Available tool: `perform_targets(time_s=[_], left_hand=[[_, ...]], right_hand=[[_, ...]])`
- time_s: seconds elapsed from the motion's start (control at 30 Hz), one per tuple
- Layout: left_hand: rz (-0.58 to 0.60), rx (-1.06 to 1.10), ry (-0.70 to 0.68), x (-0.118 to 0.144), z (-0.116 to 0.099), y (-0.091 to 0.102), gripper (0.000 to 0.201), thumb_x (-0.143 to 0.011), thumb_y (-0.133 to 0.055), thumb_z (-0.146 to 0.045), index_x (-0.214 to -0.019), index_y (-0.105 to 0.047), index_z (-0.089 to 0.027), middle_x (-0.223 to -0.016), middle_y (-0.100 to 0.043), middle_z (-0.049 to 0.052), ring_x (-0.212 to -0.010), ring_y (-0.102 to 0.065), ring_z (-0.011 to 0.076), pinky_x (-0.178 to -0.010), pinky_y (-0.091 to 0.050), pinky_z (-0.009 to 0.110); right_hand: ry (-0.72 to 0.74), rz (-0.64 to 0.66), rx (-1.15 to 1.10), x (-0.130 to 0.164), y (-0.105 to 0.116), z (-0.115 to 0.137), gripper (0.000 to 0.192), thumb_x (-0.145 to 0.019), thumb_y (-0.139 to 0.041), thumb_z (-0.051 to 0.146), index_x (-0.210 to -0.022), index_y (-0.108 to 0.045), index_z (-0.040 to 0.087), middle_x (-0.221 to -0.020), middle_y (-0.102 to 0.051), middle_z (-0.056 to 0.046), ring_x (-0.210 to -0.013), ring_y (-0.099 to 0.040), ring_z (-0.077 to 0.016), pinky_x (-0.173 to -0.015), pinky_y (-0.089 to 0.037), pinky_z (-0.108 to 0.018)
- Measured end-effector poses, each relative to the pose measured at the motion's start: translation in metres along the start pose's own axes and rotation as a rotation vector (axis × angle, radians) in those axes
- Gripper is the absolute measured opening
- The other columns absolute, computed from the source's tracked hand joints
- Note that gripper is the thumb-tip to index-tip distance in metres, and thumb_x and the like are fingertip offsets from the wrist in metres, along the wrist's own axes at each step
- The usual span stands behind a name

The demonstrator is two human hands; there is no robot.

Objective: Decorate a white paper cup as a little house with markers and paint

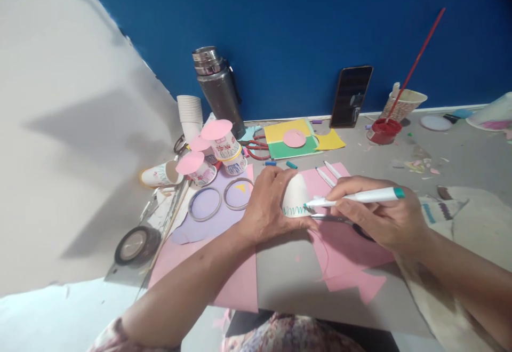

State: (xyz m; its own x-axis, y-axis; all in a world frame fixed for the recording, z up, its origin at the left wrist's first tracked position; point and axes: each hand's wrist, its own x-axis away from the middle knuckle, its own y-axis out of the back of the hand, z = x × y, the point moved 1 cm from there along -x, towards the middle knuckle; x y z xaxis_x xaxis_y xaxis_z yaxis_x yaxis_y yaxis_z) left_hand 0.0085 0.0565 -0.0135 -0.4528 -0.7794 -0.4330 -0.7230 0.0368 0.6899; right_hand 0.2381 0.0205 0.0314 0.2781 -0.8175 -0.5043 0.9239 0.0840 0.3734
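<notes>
My left hand (pixel 270 202) grips a white paper cup (pixel 296 194) that is upside down, its fingers on the far side and the thumb along the near edge. Green zigzag strokes run along the cup's lower edge. In my right hand (pixel 384 218) is a white marker (pixel 360 197) with a green end, its tip touching the cup by the strokes. Below the right hand lie scissors (pixel 332 217), partly hidden, on pink paper (pixel 348 256). Two more white markers (pixel 326 176) rest just behind the hands.
Decorated cups with pink paper discs (pixel 216 129) stand left, near stacked cups (pixel 189 109) and a steel flask (pixel 218 88). Two bangles (pixel 205 204) lie on purple paper. A phone (pixel 352 96) leans on the blue wall. Right of it is a red pot (pixel 384 130); tape (pixel 134 246) lies far left.
</notes>
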Motion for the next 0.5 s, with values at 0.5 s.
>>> perform_targets(time_s=[0.5], left_hand=[[0.021, -0.196, -0.014, 0.0021, -0.0025, -0.0017, 0.103, -0.068, -0.069, -0.094, -0.14, -0.062, -0.02, -0.117, -0.062, 0.015, -0.108, -0.061, 0.0348, -0.09, -0.05, 0.05]], right_hand=[[-0.034, 0.034, 0.022, 0.0027, -0.0043, -0.0056, 0.013, -0.1, -0.068, 0.028, -0.09, -0.076, 0.025, -0.071, -0.077, 0.0, -0.053, -0.065, -0.0135, -0.048, -0.049, -0.026]])
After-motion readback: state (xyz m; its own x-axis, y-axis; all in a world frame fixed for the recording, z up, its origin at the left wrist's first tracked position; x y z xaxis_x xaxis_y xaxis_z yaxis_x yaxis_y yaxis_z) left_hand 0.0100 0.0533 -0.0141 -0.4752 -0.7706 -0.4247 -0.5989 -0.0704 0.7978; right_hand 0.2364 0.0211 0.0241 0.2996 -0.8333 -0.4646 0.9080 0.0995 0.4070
